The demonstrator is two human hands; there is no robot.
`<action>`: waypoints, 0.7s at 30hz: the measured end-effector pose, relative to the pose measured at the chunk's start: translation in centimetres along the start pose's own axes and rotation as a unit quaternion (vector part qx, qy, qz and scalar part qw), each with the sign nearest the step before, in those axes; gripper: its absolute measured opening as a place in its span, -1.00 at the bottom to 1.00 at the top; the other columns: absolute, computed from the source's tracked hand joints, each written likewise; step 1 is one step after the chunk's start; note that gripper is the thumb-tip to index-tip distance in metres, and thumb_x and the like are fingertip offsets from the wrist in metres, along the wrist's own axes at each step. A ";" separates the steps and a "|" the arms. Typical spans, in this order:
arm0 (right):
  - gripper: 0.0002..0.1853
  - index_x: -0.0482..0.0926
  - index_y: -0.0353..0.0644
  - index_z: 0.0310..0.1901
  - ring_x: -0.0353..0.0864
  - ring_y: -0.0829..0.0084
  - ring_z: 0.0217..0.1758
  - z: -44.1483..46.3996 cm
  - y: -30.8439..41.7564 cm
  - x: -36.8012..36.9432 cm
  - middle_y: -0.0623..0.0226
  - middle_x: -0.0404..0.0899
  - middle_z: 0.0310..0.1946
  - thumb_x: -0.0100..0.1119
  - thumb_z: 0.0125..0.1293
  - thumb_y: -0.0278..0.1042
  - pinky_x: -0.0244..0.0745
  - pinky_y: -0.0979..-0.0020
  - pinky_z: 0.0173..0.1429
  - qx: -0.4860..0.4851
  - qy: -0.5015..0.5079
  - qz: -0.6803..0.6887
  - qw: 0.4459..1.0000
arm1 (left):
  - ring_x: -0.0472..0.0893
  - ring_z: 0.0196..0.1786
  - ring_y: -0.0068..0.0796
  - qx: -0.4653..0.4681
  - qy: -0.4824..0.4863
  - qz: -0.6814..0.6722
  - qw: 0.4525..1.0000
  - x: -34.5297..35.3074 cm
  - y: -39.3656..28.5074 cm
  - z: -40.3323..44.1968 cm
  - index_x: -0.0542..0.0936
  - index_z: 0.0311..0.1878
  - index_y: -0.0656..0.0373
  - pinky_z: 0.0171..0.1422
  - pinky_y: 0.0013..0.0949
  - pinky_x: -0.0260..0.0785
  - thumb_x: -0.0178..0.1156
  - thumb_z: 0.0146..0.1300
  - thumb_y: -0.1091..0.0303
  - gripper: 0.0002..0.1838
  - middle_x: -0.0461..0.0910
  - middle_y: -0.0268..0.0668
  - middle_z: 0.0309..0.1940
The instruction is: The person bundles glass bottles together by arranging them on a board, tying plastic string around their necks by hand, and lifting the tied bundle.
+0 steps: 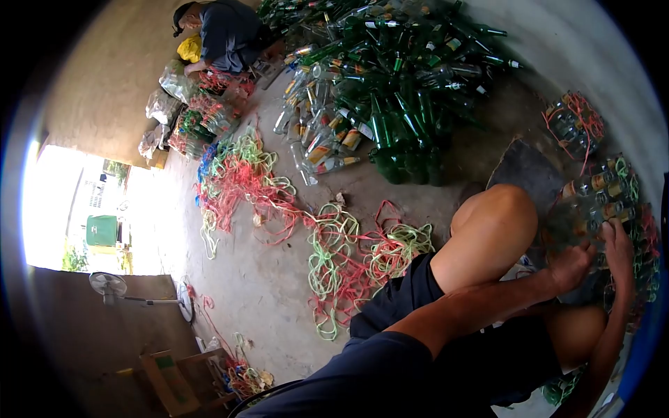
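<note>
My left hand (573, 267) is closed in a fist-like pinch beside a group of clear glass bottles (598, 198) at the right. What it pinches is too small to make out. Close by, my right hand (617, 245) has its fingers pressed together against the near side of these bottles. Any cord between the fingers is hidden. The bottles stand packed together, some with yellowish labels. Green and red plastic strings (631, 182) run along their far-right side. My bare knee (505, 209) is just left of the bottles.
A large heap of green and clear bottles (411, 83) lies ahead. Tangled green and red string (338, 258) covers the floor to the left. Red string wraps another bottle bundle (575, 125) by the wall. A co-worker (226, 35) bends over bundles; a fan (108, 284) stands left.
</note>
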State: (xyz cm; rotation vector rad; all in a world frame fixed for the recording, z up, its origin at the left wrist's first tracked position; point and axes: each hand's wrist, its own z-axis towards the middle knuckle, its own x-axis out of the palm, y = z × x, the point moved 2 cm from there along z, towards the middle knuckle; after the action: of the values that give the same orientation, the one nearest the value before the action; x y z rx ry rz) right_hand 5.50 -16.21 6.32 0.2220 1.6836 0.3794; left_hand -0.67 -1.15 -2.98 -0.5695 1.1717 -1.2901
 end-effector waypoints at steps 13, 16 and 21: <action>-0.71 0.73 -0.23 0.07 0.64 0.59 -0.26 -15.0 -2.8 -5.1 0.41 0.67 -0.32 0.13 0.60 -0.22 0.58 0.50 -0.12 0.155 -0.284 0.252 0.912 | 0.64 -0.21 0.38 0.068 0.039 -0.012 0.997 -1.4 0.3 0.9 0.47 0.04 0.29 -0.13 0.26 0.51 0.31 0.27 0.40 -0.66 0.60 0.23 -0.17; -0.72 0.72 -0.26 0.00 0.58 0.62 -0.34 -18.0 -5.1 -0.9 0.45 0.62 -0.38 0.15 0.59 -0.22 0.50 0.50 -0.19 0.204 -0.258 0.289 0.899 | 0.70 -0.09 0.17 0.038 0.072 -0.018 0.996 -1.6 0.2 0.8 0.57 0.17 0.32 -0.01 0.05 0.57 0.41 0.18 0.50 -0.53 0.62 0.08 -0.12; -0.73 0.70 -0.31 -0.16 0.61 0.70 -0.27 -19.4 -6.6 7.6 0.50 0.67 -0.36 0.20 0.58 -0.25 0.53 0.51 -0.18 0.222 -0.222 0.486 0.815 | 0.74 -0.20 -0.01 0.073 0.066 -0.010 0.995 -1.9 0.3 1.0 0.60 0.18 0.31 -0.13 -0.11 0.61 0.50 0.17 0.45 -0.49 0.70 0.02 -0.13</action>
State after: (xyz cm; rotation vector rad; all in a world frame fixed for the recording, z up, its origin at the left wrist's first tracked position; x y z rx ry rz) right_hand -14.25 -21.95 -0.93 1.4439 1.0465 0.6139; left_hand 0.61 0.46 -2.18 -0.3940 1.1700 -1.4361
